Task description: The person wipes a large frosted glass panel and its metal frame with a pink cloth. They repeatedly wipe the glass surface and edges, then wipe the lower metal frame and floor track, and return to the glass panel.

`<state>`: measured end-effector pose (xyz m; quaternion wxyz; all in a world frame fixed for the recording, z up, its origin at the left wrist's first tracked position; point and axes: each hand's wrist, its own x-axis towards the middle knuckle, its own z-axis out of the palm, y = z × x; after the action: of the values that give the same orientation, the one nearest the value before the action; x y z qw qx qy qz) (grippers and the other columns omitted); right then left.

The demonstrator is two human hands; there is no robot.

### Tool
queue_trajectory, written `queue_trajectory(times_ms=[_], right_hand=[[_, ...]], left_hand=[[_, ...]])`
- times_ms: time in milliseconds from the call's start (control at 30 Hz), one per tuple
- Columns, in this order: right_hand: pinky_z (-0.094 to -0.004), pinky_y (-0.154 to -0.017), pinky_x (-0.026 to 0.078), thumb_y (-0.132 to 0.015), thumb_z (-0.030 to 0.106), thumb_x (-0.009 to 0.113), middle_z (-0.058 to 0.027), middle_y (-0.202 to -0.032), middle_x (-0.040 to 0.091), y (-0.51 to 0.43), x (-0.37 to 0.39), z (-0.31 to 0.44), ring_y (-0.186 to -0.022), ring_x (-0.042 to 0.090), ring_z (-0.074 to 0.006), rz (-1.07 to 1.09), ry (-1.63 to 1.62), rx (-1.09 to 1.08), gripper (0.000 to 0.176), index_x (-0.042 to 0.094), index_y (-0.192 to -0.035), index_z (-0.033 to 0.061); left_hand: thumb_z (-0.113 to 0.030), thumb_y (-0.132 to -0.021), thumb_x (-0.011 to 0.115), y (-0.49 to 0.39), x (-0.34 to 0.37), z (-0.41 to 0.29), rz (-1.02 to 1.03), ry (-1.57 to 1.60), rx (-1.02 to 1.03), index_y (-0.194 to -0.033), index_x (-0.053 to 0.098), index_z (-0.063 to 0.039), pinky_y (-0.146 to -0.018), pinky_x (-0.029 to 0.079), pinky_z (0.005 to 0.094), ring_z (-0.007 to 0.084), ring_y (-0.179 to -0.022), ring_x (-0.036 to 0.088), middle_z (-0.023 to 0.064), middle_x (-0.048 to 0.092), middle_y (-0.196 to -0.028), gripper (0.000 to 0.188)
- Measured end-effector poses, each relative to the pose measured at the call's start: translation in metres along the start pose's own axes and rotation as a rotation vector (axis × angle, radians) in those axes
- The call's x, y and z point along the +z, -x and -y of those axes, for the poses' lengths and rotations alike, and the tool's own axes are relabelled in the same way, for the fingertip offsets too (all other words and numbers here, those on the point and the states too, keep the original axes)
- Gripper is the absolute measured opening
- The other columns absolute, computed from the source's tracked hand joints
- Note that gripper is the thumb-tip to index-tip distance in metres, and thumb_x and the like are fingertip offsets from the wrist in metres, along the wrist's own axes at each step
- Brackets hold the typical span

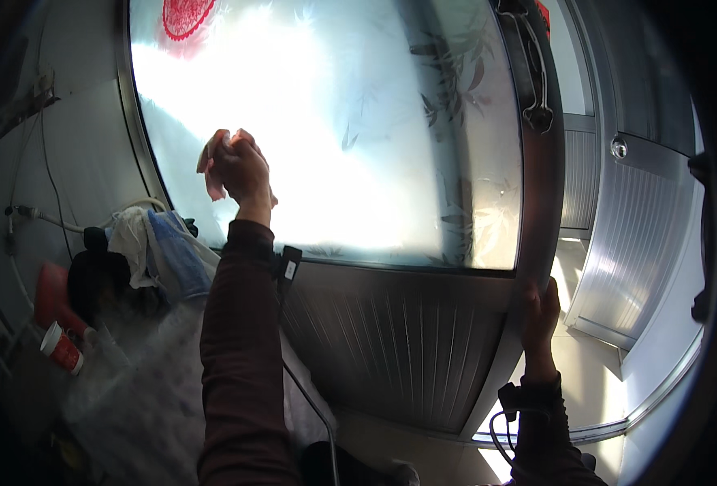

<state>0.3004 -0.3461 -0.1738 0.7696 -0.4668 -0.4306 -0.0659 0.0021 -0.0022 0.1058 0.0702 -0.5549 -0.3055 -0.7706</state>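
My left hand [243, 167] is raised in front of the frosted glass pane [358, 182] of a metal-framed door. It is closed on what looks like a crumpled pinkish cloth [214, 182], mostly hidden by the hand and blurred by glare. At the door's outer edge, low on the stile [538, 212], my right hand [541, 316] grips the frame, fingers partly hidden. Above that hand is a metal pull handle [538, 73]. A red paper-cut decoration [187, 17] sits high on the glass, and a ribbed metal panel [389, 340] forms the door's lower part.
To the left, a washing machine hose [61, 223], a white and blue cloth [176, 255], a red plastic container [54, 297] and a red paper cup [62, 349] crowd together. Another metal door [638, 231] with a round knob [618, 147] stands right. A floor track [601, 430] crosses the doorway.
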Motion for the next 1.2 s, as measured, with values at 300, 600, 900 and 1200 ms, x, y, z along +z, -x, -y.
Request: queue_trajectory(times_ms=[300,600,900,1200], right_hand=[[-0.0248,-0.076,0.044,-0.094,0.018,0.059,-0.0012,-0.092,0.058,-0.002,0.005,0.010,-0.086,0.052,-0.0074,-0.024,0.078,0.013,0.023,0.054,-0.109,0.0014],[-0.0265,-0.079,0.048,-0.088,0.024,0.066,-0.0038,-0.099,0.063,0.000,0.003,0.003,-0.091,0.058,-0.0106,-0.045,-0.069,0.002,0.035,0.055,-0.112,0.0012],[-0.0280,-0.076,0.049,-0.089,0.015,0.060,-0.0051,-0.095,0.063,0.000,0.002,0.007,-0.088,0.059,-0.0117,0.011,0.059,0.027,0.031,0.054,-0.117,0.0014],[-0.0285,-0.077,0.049,-0.091,0.018,0.059,-0.0084,-0.096,0.065,0.000,0.006,0.024,-0.088,0.060,-0.0121,0.018,0.051,0.051,0.032,0.054,-0.118,0.0012]], left_hand=[[-0.020,-0.081,0.054,-0.021,0.048,-0.192,0.114,0.282,1.161,-0.130,0.050,-0.013,-0.096,0.038,0.0463,0.0369,-0.117,0.047,0.0148,0.046,-0.132,0.050],[-0.040,-0.094,0.049,-0.177,0.053,0.011,-0.153,-0.341,0.310,-0.102,0.054,-0.001,-0.076,0.045,0.0358,0.0209,-0.080,0.054,0.0115,0.055,-0.092,0.040],[-0.032,-0.084,0.047,-0.112,0.019,-0.143,0.104,-0.348,0.424,-0.085,0.047,-0.002,-0.078,0.045,0.0360,0.0195,-0.090,0.055,0.0103,0.051,-0.082,0.030],[-0.013,-0.085,0.048,0.003,0.079,-0.287,0.256,0.384,0.927,-0.102,0.055,-0.002,-0.080,0.040,0.0353,0.0249,-0.097,0.051,0.0115,0.055,-0.102,0.021]])
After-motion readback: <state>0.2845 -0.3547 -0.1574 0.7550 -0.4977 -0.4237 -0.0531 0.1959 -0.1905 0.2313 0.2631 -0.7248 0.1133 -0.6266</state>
